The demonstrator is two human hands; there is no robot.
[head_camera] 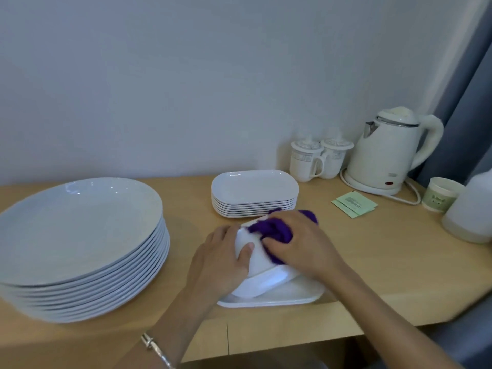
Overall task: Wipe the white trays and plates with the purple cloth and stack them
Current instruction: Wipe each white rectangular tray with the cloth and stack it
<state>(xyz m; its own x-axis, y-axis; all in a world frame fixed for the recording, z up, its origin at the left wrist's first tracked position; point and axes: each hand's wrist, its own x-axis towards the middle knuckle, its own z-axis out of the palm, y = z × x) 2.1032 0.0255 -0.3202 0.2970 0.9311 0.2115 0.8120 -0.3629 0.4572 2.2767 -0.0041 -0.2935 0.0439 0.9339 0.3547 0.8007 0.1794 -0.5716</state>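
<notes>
Right hand, purple cloth on tray (sachet print perhaps text, blurred)

left wrist: silver bracelet | forearms: bare, no sleeves | hands: no gloves

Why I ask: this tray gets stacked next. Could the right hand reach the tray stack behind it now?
Probably yes. The tray stack sits just beyond the right hand, nothing standing between them, though that hand grips the purple cloth.
</notes>
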